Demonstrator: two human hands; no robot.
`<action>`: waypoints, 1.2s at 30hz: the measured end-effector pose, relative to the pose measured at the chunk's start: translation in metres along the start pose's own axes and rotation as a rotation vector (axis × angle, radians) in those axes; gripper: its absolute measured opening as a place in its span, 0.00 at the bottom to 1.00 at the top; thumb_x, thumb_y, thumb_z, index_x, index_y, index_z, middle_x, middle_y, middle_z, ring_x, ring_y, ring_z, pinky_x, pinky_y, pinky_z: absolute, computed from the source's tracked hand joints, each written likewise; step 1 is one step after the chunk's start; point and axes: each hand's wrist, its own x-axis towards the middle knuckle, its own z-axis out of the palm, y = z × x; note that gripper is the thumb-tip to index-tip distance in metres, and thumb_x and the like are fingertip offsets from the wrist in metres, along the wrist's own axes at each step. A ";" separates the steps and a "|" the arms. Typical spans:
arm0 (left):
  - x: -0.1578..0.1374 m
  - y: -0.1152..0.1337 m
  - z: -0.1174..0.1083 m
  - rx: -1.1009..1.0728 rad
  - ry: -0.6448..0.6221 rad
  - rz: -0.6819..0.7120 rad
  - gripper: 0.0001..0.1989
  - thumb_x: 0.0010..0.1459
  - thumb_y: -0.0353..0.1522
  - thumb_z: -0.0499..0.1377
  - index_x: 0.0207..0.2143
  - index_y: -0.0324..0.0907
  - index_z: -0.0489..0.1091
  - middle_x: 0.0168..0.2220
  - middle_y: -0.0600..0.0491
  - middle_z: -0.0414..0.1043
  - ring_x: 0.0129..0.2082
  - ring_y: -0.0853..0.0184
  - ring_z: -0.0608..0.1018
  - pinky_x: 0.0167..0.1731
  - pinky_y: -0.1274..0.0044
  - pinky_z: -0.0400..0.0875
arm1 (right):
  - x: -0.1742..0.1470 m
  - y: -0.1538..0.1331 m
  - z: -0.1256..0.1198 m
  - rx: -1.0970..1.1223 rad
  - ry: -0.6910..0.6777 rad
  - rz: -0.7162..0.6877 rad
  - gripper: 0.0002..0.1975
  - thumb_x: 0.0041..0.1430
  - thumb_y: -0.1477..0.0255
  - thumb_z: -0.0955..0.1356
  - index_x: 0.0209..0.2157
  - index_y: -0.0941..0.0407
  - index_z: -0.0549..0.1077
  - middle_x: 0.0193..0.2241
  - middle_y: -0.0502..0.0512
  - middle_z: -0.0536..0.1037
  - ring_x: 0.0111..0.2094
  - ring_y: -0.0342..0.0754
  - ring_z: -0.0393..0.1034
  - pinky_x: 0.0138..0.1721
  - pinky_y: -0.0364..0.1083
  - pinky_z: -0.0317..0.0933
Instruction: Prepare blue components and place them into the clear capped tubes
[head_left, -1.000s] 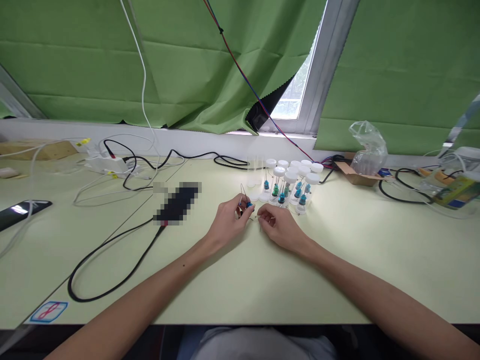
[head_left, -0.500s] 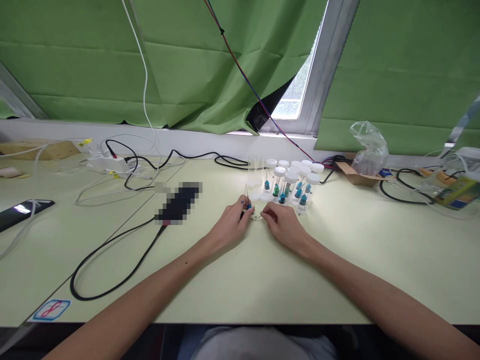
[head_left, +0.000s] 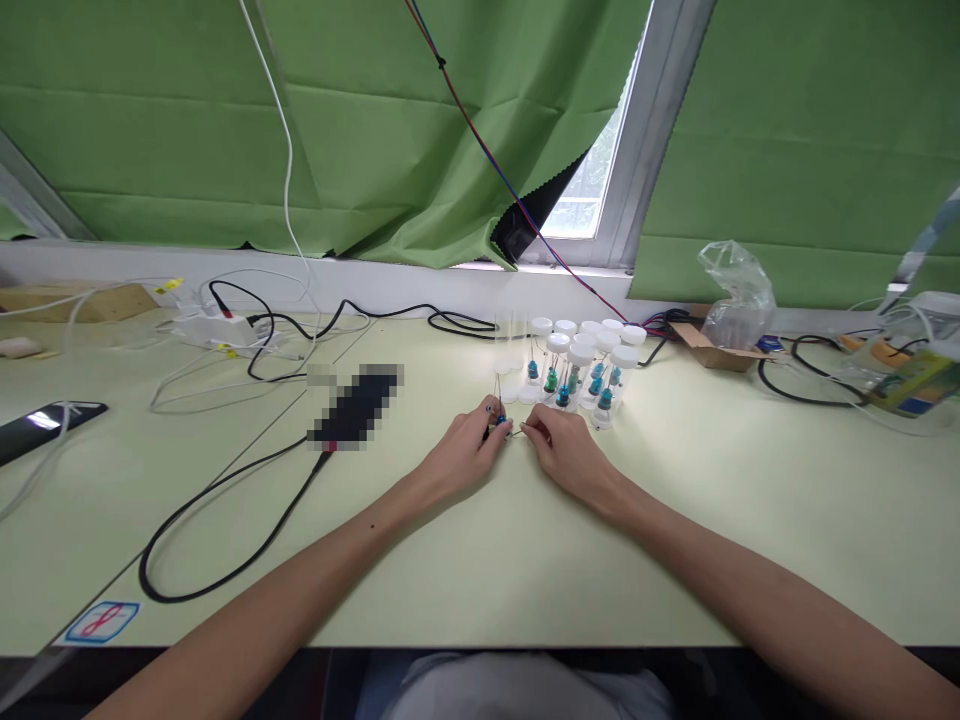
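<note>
My left hand (head_left: pixel 480 440) is closed in a pinch round a small dark blue piece (head_left: pixel 502 420) with a thin wire-like stem standing up from it. Just to its right, the fingers of my right hand (head_left: pixel 553 440) are pressed together on the end of a thin wire-like strip (head_left: pixel 517 433). The strip's other end lies by the left fingertips; whether it joins the blue piece I cannot tell. Behind my right hand stand several clear jars with white lids (head_left: pixel 625 356), holding similar blue and green pieces (head_left: pixel 563 395). Clear lidless tubes (head_left: pixel 510 345) stand behind my left hand.
A blurred-out dark device (head_left: pixel 356 408) with a black cable (head_left: pixel 217 590) lies left on the pale table (head_left: pixel 480 570). Farther left are a phone (head_left: pixel 52 428) and a white power strip (head_left: pixel 214 325). A cardboard box (head_left: pixel 720 350) with a plastic bag (head_left: pixel 739 300) stands back right.
The blue piece and its stem have shifted slightly right and down in my left fingers. The strip at my right fingertips lies at a different angle. My right hand has barely moved.
</note>
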 end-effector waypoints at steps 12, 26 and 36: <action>0.000 0.000 0.000 0.003 -0.018 -0.007 0.10 0.65 0.40 0.47 0.35 0.45 0.60 0.27 0.55 0.68 0.27 0.65 0.67 0.30 0.75 0.58 | 0.001 0.001 0.003 -0.003 0.015 -0.015 0.08 0.64 0.77 0.61 0.29 0.54 0.63 0.25 0.51 0.71 0.26 0.46 0.64 0.29 0.45 0.54; -0.001 0.000 0.000 -0.011 -0.031 -0.012 0.11 0.65 0.41 0.47 0.35 0.45 0.61 0.29 0.54 0.70 0.27 0.65 0.67 0.31 0.75 0.60 | 0.001 0.001 0.002 -0.014 0.015 -0.011 0.08 0.64 0.77 0.61 0.30 0.55 0.64 0.26 0.52 0.72 0.27 0.47 0.65 0.29 0.45 0.54; 0.000 -0.003 0.000 0.000 -0.026 0.004 0.11 0.65 0.41 0.47 0.36 0.45 0.61 0.28 0.54 0.71 0.27 0.65 0.69 0.31 0.75 0.60 | 0.000 0.002 0.002 -0.005 0.033 -0.015 0.08 0.64 0.76 0.61 0.30 0.55 0.64 0.26 0.52 0.72 0.27 0.47 0.64 0.29 0.45 0.54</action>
